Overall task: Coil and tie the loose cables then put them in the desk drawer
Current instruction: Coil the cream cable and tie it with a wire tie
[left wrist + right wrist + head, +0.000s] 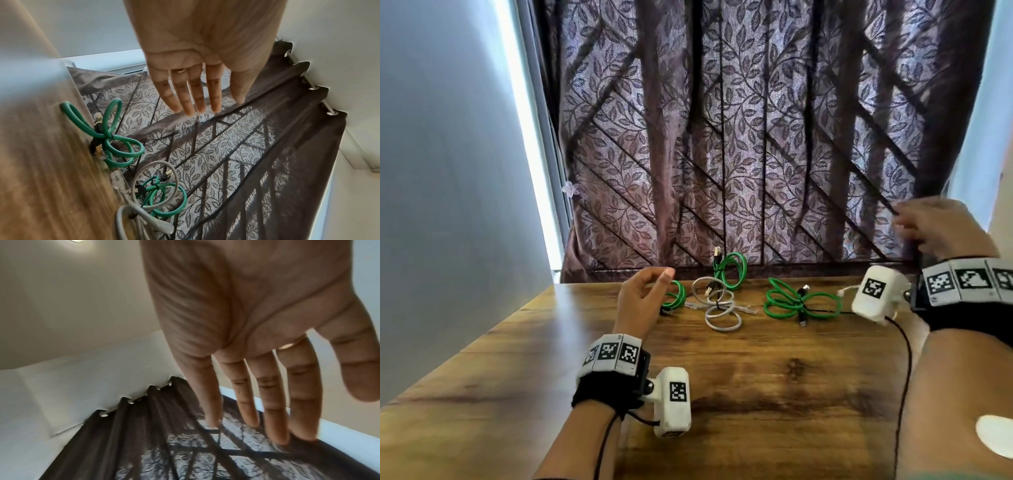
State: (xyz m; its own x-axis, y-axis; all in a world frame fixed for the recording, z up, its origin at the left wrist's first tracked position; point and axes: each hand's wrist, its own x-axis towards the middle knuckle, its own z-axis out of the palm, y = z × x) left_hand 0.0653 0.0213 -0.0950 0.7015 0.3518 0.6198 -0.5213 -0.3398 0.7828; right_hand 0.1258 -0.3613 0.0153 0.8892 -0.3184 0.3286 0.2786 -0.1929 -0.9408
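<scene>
Several coiled cables lie at the far edge of the wooden desk [756, 394], each bound with a dark tie. One green coil [677, 295] sits just behind my left hand [650, 291], which hovers over it, empty. A grey coil [719, 308] lies in the middle, a second green coil [732, 270] behind it, a third green coil [799, 303] to the right. In the left wrist view my left hand [197, 97] has straight fingers; the green coil [107, 134] and grey coil [144, 191] lie below it. My right hand [935, 226] is raised at the right, fingers [271, 402] straight against the curtain. No drawer shows.
A dark leaf-patterned curtain [739, 154] hangs right behind the desk's far edge. A pale wall [448, 171] bounds the desk on the left. Wrist cameras with thin black leads hang from both arms. The near half of the desk holds bare wood.
</scene>
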